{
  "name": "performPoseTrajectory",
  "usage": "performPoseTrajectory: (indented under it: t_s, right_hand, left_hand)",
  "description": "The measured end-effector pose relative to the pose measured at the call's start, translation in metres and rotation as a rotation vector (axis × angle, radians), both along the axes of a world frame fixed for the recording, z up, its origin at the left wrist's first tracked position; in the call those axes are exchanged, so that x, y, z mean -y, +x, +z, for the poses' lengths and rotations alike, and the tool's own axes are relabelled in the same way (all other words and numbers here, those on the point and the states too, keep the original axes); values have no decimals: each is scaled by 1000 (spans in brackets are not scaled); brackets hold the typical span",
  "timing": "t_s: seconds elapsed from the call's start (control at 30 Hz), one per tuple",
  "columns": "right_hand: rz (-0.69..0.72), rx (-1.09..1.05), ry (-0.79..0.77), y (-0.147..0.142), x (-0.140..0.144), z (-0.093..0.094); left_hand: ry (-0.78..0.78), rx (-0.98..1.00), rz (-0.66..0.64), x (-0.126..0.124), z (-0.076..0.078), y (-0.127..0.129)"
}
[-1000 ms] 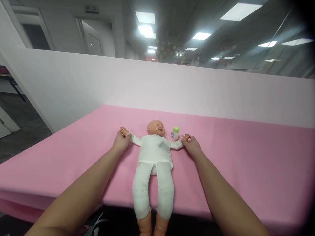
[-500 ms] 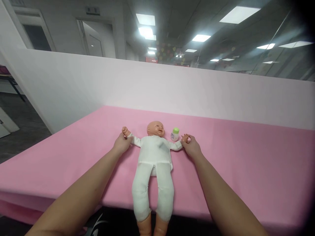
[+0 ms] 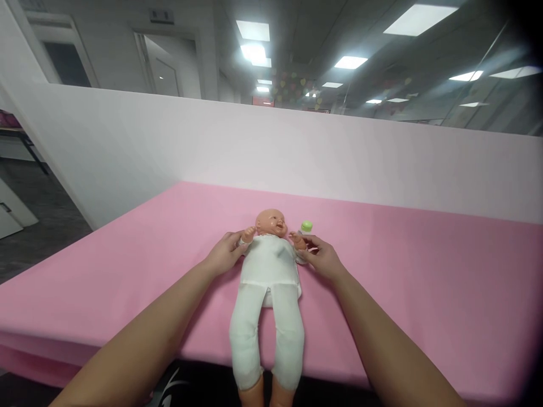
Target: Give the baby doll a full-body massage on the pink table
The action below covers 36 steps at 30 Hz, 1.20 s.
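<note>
Doll (image 3: pixel 270 265) at the centre of the head view, lying face up on the pink bench (image 3: pixel 424 282), head toward the white partition (image 3: pixel 297 152) and legs hanging past the near edge, so the feet drop out of the bottom of the picture. I see it dressed in a white suit, with both small arms folded in toward its chest. My left hand (image 3: pixel 224 255) has its grip closed around the doll's arm on that side, fingers wrapped at the wrist, the little fist poking up just beside the chin. My right hand (image 3: pixel 320 257) grips the other arm the same way, thumb and fingers pinched on it close to the doll's shoulder. Just behind that hand stands a small bottle (image 3: pixel 306 227) with a green cap, partly hidden by my fingers; I cannot tell whether they touch it. Both of my forearms run in from the lower corners and lie low over the bench. Ceiling lights (image 3: pixel 252 31) glow above the partition.
</note>
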State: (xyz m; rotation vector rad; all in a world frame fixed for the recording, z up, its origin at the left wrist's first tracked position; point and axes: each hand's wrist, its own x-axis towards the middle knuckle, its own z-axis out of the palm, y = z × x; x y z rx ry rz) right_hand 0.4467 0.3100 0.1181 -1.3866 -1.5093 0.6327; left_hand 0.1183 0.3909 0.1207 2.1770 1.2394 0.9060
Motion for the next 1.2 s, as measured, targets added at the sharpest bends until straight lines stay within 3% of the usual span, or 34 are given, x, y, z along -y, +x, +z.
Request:
performPoseTrajectory:
  t_s: [0.1, 0.2, 0.4, 0.6, 0.73, 0.87, 1.0, 1.2]
  right_hand:
    - [158, 2, -60, -8, 7, 9]
    - [235, 7, -62, -16, 12, 16]
    - [247, 76, -53, -22, 12, 20]
    - [226, 165, -1, -22, 10, 19]
    - [131, 171, 38, -21, 8, 11]
    - [13, 36, 47, -8, -2, -7]
    - [-48, -249, 91, 13, -18, -24]
    - [-240, -527, -25, 35, -25, -31]
  left_hand:
    - [38, -155, -96, 3, 2, 1]
    - [32, -251, -89, 5, 4, 1]
    - [66, -439, -84, 11, 10, 6]
    - [112, -472, -70, 15, 10, 9]
    - [96, -319, -43, 14, 5, 10]
    - [89, -125, 28, 8, -1, 6]
    - [-129, 135, 150, -3, -9, -3]
    - [-328, 413, 324, -21, -19, -16]
